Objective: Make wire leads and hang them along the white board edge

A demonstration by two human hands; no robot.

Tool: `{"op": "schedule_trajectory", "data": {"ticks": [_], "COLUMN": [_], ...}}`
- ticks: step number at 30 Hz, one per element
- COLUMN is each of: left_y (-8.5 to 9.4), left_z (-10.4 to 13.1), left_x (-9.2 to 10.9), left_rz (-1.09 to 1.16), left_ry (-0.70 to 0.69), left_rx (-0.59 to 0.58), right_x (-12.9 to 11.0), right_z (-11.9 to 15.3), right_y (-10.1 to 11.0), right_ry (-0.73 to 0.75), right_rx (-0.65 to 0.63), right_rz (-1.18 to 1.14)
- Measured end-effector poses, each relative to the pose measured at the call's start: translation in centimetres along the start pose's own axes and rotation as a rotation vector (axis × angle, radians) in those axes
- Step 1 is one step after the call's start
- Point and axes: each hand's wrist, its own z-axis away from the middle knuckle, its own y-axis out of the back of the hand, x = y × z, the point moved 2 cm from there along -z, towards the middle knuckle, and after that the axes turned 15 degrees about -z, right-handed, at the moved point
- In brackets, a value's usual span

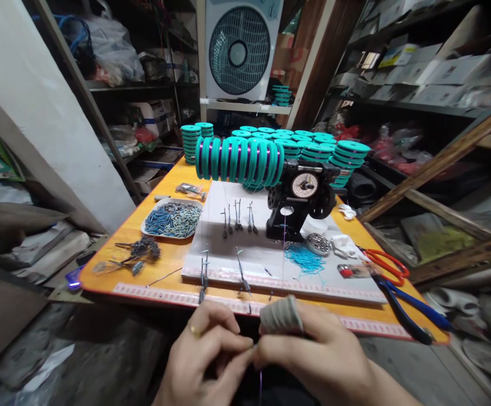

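My left hand [209, 352], with a ring on one finger, is pinched closed at the near edge of the table. Against its fingertips, my right hand [313, 349] is closed too, a grey wrap [281, 316] around one finger. A thin purple line [261, 386] hangs down from between the hands; which hand grips it is hard to tell. Beyond them, dark weighted rigs [240, 273] lie on the white board [224, 254]. A black winding machine [290, 203] with a dial holds a row of teal spools [239, 160], and a purple line runs down from it.
On the orange table [122, 270] are a tray of small tubes [173, 217], a bowl of metal pieces [319, 243], blue strips [306, 259], orange scissors [386, 265] and blue-handled pliers [414, 310]. Stacked teal spools [350, 155] and a fan [239, 51] stand behind.
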Motion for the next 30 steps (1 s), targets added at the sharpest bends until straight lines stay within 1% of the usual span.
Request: {"op": "schedule_trajectory", "data": {"ticks": [1, 2, 3, 4, 6, 8, 9, 10, 11, 13, 14, 15, 16, 18, 19, 21, 23, 25, 27, 28, 29, 30], "left_y": [0.2, 0.3, 0.4, 0.4, 0.4, 0.4, 0.4, 0.3, 0.3, 0.0, -0.2, -0.4, -0.6, -1.1, -1.4, -2.0, -2.3, -2.4, -2.2, -2.0, -1.7, -1.3], "left_z": [0.3, 0.5, 0.7, 0.8, 0.7, 0.4, 0.1, -0.1, -0.4, -0.6, -0.5, -0.3, 0.0, 0.5, 0.7, 1.2, 1.4, 1.3, 1.1, 1.0, 0.9, 0.8], "left_x": [0.4, 0.7, 1.0, 1.1, 1.2, 1.1, 0.9, 0.6, 0.3, -0.4, -0.7, -0.9, -0.9, -0.8, -0.8, -0.7, -0.6, -0.6, -0.7, -0.8, -0.9, -0.9], "left_rz": [-0.151, -0.266, -0.352, -0.414, -0.498, -0.502, -0.457, -0.377, -0.258, 0.084, 0.287, 0.498, 0.71, 1.055, 1.168, 1.291, 1.321, 1.287, 1.147, 1.022, 0.849, 0.638], "left_ry": [-0.118, -0.214, -0.289, -0.346, -0.456, -0.519, -0.502, -0.431, -0.296, 0.094, 0.286, 0.444, 0.558, 0.694, 0.734, 0.782, 0.792, 0.771, 0.704, 0.639, 0.553, 0.419], "left_rx": [0.109, 0.191, 0.238, 0.262, 0.235, 0.142, 0.06, -0.039, -0.14, -0.308, -0.36, -0.396, -0.419, -0.435, -0.44, -0.452, -0.453, -0.442, -0.432, -0.418, -0.375, -0.305], "right_x": [0.1, 0.2, 0.3, 0.4, 0.6, 0.8, 0.9, 0.9, 0.9, 0.4, 0.1, -0.3, -0.7, -1.2, -1.2, -1.0, -0.6, -0.5, -0.5, -0.5, -0.5, -0.4], "right_z": [-0.1, -0.4, -0.7, -1.0, -1.8, -2.2, -2.2, -2.1, -1.9, -1.3, -1.0, -0.7, -0.5, -0.2, -0.1, -0.1, -0.1, -0.2, -0.2, -0.2, -0.2, -0.3], "right_y": [0.0, 0.0, 0.0, 0.0, -0.2, -0.4, -0.4, -0.5, -0.4, -0.2, -0.1, 0.0, 0.1, 0.1, 0.0, -0.3, -0.5, -0.6, -0.6, -0.5, -0.4, -0.3], "right_ry": [-0.042, -0.076, -0.098, -0.105, -0.111, -0.083, -0.062, -0.04, -0.017, 0.049, 0.083, 0.118, 0.155, 0.179, 0.157, 0.116, 0.116, 0.173, 0.179, 0.163, 0.122, 0.053], "right_rx": [0.018, 0.036, 0.054, 0.071, 0.104, 0.126, 0.132, 0.136, 0.139, 0.126, 0.102, 0.073, 0.037, -0.06, -0.099, -0.127, -0.107, -0.085, -0.09, -0.089, -0.08, -0.05], "right_rz": [0.001, 0.0, -0.006, -0.012, -0.008, 0.022, 0.045, 0.066, 0.087, 0.138, 0.161, 0.175, 0.187, 0.201, 0.213, 0.252, 0.277, 0.268, 0.22, 0.174, 0.119, 0.057]}}
